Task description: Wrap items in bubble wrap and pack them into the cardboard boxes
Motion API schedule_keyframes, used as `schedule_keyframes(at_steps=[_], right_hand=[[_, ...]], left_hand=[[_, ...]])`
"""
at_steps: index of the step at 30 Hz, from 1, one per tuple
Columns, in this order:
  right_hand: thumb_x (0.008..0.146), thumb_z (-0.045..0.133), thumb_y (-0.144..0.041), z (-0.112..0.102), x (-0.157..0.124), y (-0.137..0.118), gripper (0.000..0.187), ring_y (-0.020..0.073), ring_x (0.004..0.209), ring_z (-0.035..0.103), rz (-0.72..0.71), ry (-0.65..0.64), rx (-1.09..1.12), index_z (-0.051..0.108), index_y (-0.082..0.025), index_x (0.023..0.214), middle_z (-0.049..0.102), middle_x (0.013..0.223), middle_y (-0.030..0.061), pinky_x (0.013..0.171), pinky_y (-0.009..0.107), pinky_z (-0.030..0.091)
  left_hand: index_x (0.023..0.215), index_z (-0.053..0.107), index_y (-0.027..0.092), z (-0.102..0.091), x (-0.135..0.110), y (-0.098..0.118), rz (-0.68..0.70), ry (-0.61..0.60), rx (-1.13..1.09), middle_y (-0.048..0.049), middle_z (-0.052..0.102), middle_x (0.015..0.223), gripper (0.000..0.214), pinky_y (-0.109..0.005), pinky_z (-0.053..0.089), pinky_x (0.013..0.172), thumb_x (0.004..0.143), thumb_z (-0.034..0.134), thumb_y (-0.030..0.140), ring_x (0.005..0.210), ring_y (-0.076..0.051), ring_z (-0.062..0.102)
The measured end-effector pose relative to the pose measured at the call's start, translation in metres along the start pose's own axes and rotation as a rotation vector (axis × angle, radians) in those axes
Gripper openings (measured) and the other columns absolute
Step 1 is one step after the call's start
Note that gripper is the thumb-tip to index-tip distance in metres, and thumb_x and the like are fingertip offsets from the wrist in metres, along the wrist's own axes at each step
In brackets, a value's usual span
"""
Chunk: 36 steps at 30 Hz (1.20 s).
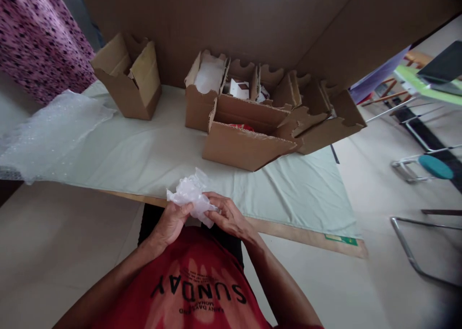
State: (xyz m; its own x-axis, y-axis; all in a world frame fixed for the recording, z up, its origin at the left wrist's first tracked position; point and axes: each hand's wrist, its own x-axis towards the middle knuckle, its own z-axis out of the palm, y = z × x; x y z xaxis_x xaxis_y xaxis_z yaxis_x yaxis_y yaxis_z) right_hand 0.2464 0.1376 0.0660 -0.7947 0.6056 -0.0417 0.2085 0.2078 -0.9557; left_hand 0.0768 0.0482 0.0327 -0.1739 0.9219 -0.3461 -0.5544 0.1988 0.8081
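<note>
A crumpled piece of translucent white bubble wrap is held at the table's front edge, close to my body. My left hand grips it from the left, thumb pressed on top. From the right, my right hand pinches the same wrap between thumb and fingers. Whether anything lies inside the bundle is hidden. Just beyond it stands a low cardboard bin with something red in it.
A row of cardboard bins holds white items, one a white pack. Another cardboard bin stands at the left. Flat bubble wrap overhangs the table's left end. Behind rises a large cardboard panel. A teal stool is at right.
</note>
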Motion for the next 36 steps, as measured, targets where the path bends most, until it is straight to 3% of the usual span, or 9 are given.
schedule_keyframes(at_steps=[4,8,12,15,17,22,26,31,36], right_hand=[[0.088,0.061,-0.035,0.01,-0.003,-0.003,0.021,0.0217,0.095,0.065,0.09,-0.016,0.138,0.073,-0.017,0.092,0.069,0.109,0.0072,0.08,0.03,0.05],[0.088,0.064,-0.042,0.008,-0.015,-0.009,0.025,0.019,0.079,0.061,0.179,0.138,-0.065,0.07,-0.018,0.093,0.068,0.086,0.0037,0.072,0.03,0.047],[0.086,0.068,-0.055,-0.007,-0.024,-0.012,0.044,0.0233,0.095,0.063,0.146,0.318,-0.137,0.067,-0.022,0.115,0.069,0.111,0.0088,0.082,0.036,0.05],[0.076,0.077,-0.061,-0.005,-0.022,-0.008,0.079,0.0296,0.117,0.06,0.103,0.232,-0.063,0.054,-0.022,0.14,0.059,0.138,0.0145,0.091,0.041,0.051],[0.073,0.08,-0.062,0.006,-0.018,-0.003,0.09,0.0294,0.115,0.062,0.099,0.143,0.017,0.048,-0.021,0.146,0.062,0.135,0.014,0.09,0.039,0.052],[0.083,0.071,-0.056,0.026,-0.016,0.002,0.06,0.0228,0.092,0.066,0.14,0.191,0.026,0.06,-0.019,0.129,0.072,0.108,0.0071,0.077,0.031,0.051],[0.086,0.07,-0.05,0.011,-0.024,-0.01,0.057,0.0282,0.108,0.065,0.123,0.181,-0.138,0.059,-0.022,0.134,0.069,0.123,0.0099,0.093,0.04,0.05],[0.076,0.081,-0.056,-0.018,-0.029,-0.029,0.108,0.0375,0.132,0.054,0.168,0.094,-0.34,0.025,-0.024,0.162,0.05,0.153,0.0187,0.107,0.051,0.044],[0.082,0.078,-0.034,-0.04,-0.02,-0.051,0.094,0.0323,0.116,0.066,0.166,-0.004,-0.463,0.029,-0.022,0.16,0.067,0.132,0.0157,0.098,0.045,0.05]], left_hand=[[0.121,0.067,0.017,0.0,0.001,-0.008,0.035,0.033,0.003,-0.0098,0.075,0.107,0.068,-0.039,0.058,0.084,0.067,0.081,0.055,0.099,-0.028,0.07],[0.12,0.066,0.017,-0.004,0.004,-0.009,0.114,0.165,0.056,-0.0067,0.075,0.104,0.065,-0.034,0.058,0.081,0.066,0.082,0.05,0.092,-0.023,0.07],[0.112,0.07,0.016,-0.007,0.0,0.0,0.111,0.101,0.24,-0.0072,0.076,0.104,0.054,-0.034,0.058,0.086,0.068,0.083,0.044,0.094,-0.024,0.071],[0.113,0.07,0.016,0.0,-0.006,0.008,0.078,-0.032,0.343,-0.0082,0.077,0.106,0.051,-0.036,0.057,0.089,0.072,0.08,0.044,0.098,-0.026,0.071],[0.117,0.067,0.016,0.006,-0.01,0.01,0.061,-0.079,0.368,-0.0083,0.076,0.105,0.051,-0.036,0.058,0.088,0.077,0.077,0.045,0.096,-0.025,0.072],[0.129,0.061,0.018,0.01,-0.012,0.014,0.074,-0.143,0.459,-0.0103,0.073,0.118,0.053,-0.04,0.057,0.095,0.085,0.069,0.045,0.107,-0.027,0.071],[0.136,0.06,0.021,0.008,-0.006,0.025,0.095,-0.274,0.54,-0.0104,0.073,0.122,0.053,-0.04,0.057,0.096,0.086,0.068,0.038,0.11,-0.028,0.07],[0.138,0.06,0.022,0.013,0.004,0.034,0.174,-0.291,0.691,-0.0105,0.071,0.127,0.059,-0.039,0.058,0.094,0.079,0.065,0.022,0.106,-0.026,0.071],[0.153,0.045,0.026,0.024,0.012,0.028,0.217,-0.326,0.797,-0.0117,0.062,0.145,0.078,-0.044,0.051,0.109,0.078,0.066,0.019,0.126,-0.028,0.063]])
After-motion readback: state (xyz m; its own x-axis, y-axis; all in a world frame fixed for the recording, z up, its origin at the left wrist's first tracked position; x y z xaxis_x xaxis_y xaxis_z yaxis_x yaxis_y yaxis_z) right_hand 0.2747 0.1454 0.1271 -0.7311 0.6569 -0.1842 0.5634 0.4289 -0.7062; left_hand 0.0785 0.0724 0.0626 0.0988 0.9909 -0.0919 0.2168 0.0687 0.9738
